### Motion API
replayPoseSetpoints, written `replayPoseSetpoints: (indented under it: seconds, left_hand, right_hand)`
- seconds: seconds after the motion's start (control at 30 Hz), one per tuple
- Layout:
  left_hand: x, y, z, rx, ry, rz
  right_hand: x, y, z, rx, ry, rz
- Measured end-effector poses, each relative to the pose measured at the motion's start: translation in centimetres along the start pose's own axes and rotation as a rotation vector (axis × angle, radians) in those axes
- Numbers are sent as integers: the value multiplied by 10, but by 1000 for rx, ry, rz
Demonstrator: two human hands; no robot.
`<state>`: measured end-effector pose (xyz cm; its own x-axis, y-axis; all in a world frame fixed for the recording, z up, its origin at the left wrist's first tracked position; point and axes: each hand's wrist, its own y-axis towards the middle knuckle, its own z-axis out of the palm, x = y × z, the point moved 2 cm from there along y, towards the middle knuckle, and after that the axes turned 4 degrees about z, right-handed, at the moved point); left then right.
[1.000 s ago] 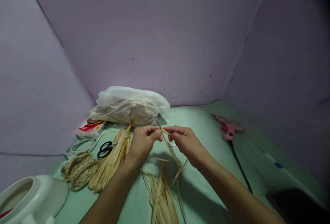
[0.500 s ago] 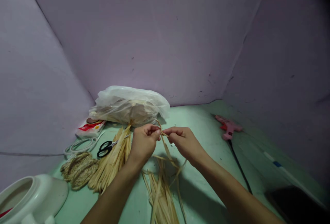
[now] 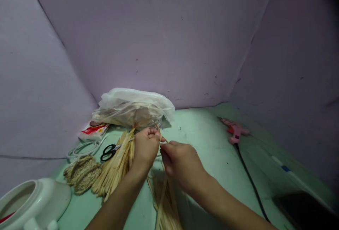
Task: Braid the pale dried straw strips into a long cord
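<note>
My left hand (image 3: 148, 146) pinches a thin dry straw-coloured fibre strip (image 3: 159, 134) above the middle of the table. Close beside it, on the right and slightly lower, my right hand (image 3: 182, 163) is closed on the same strip, its fingertips near those of the left. Part of the strip is hidden behind the right hand. Below the hands lies a loose bundle of pale dry strips (image 3: 166, 212). A larger bundle of dry strips (image 3: 116, 170) lies to the left of my left hand, with black-handled scissors (image 3: 108, 153) resting against it.
A coiled braided rope (image 3: 82, 175), a white cable (image 3: 83, 149) and a white and red packet (image 3: 92, 132) are on the left. A plastic bag (image 3: 135, 108) rests by the back wall. A white pot (image 3: 50, 200) stands front left. A pink glue gun (image 3: 235, 130) with black cord lies right.
My right hand has come down and left, turning so its back faces up over the strip. My left hand has shifted slightly left, still pinching.
</note>
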<state>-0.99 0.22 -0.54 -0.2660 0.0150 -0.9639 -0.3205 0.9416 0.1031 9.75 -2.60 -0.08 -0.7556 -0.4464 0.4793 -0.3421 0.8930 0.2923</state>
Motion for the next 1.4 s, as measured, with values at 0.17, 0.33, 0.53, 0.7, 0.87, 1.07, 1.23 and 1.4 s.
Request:
replayPoseSetpoints:
  seconds: [0.17,0.33,0.53,0.7,0.87,1.07,1.23,1.4]
  left_hand:
    - [1,2,-1,14,-16,-61]
    - [-6,0,0,109,-40,-30]
    - [-10,-7,6,179,-96,-18]
    - [-7,-8,8,207,-39,17]
    - [-10,-9,7,191,43,48]
    - [-14,-4,0,232,203,134]
    - [-17,-5,-9,211,520,263]
    - [-21,-25,2,218,688,359]
  right_hand:
    - [4,-3,2,133,-167,-115]
    - [-23,14,-23,-70,339,157]
    - [-33,23,2,184,1083,373]
    - [-30,21,7,229,1007,364]
    - [-37,23,6,194,1025,524]
    - [-37,23,10,64,1120,563]
    - [-38,23,13,21,1173,645]
    - [-39,23,14,-4,1300,725]
